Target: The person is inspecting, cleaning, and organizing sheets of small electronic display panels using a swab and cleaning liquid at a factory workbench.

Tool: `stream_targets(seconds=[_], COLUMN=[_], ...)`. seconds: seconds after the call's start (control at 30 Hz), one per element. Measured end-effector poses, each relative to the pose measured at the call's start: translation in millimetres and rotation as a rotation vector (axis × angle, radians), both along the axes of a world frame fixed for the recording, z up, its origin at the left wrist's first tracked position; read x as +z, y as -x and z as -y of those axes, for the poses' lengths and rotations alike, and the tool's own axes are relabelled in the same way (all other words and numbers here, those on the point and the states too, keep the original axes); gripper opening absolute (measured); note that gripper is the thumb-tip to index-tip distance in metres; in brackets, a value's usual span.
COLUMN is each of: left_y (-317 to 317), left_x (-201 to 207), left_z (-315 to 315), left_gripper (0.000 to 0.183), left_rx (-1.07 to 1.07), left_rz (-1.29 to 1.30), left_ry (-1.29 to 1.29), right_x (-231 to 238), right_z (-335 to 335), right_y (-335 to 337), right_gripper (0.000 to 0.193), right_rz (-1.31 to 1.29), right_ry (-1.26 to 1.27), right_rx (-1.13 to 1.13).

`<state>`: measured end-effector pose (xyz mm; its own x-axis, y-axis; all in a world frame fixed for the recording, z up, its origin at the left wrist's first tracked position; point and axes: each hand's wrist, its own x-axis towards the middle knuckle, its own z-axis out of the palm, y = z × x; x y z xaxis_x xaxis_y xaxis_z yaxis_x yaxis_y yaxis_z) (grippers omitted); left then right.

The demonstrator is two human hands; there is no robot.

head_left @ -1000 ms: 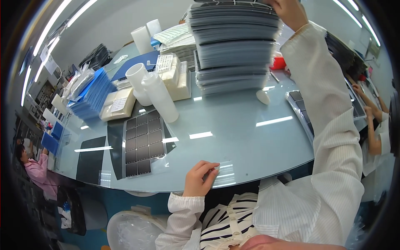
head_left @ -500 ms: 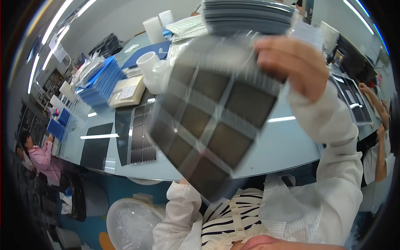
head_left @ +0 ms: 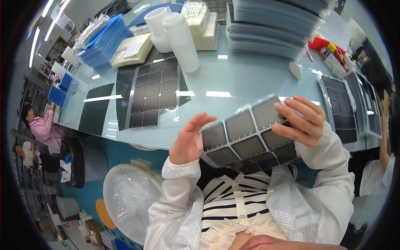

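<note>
A thin sheet of dark square cells (head_left: 246, 137) in a clear cover is held flat in front of my chest, just off the near edge of the glass table (head_left: 241, 79). My right hand (head_left: 302, 121) grips its right end, fingers on top. My left hand (head_left: 189, 139) is pressed against its left edge with fingers spread. A similar sheet of dark cells (head_left: 154, 91) lies flat on the table to the left. A tall stack of grey trays (head_left: 275, 25) stands at the back.
White cylindrical containers (head_left: 179, 37) and cream foam blocks (head_left: 204, 25) stand behind the flat sheet. Blue trays (head_left: 104, 39) sit at far left. More cell sheets (head_left: 341, 104) lie at right beside another person's arm (head_left: 385, 137). A clear-lidded bin (head_left: 133, 200) sits below the table.
The cell sheet, held up close to the camera by my right hand, has come down to chest height, and my left hand has risen to its left edge.
</note>
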<state>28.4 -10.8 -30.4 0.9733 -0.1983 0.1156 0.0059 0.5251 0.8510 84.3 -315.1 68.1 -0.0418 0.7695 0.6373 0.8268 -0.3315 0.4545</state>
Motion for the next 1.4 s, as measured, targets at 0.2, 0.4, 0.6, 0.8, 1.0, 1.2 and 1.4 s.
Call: stream_targets(seconds=[0.2,0.4,0.6,0.8,1.0,1.2,1.4], left_y=[19,26,25,15,18,20,22], left_x=[3,24,35,40,34,49,57], left_z=[9,26,32,37,24,31,31], left_gripper=[0.054,0.022,0.023,0.026,0.025,0.018,0.010], left_rx=[-0.096,0.338,0.515,0.570,0.556,0.501,0.463], left_rz=[-0.205,-0.095,0.000,-0.001,-0.020,-0.090,0.008], left_ry=[0.382,-0.007,-0.168,-0.236,-0.544,-0.615,-0.631], right_x=[-36,-49,-51,-54,-45,-52,-53], right_z=[10,6,10,17,3,14,22], right_y=[1,15,24,37,39,40,40], right_gripper=[0.027,0.036,0.044,0.014,0.007,0.009,0.011], right_rz=[0.011,-0.427,-1.614,-1.771,-1.895,-1.769,-1.771], right_ry=[-0.196,-0.586,-0.972,-0.615,-0.946,-0.926,-0.933], right_rx=[-0.080,-0.282,-0.057,-0.049,-0.122,-0.162,-0.196])
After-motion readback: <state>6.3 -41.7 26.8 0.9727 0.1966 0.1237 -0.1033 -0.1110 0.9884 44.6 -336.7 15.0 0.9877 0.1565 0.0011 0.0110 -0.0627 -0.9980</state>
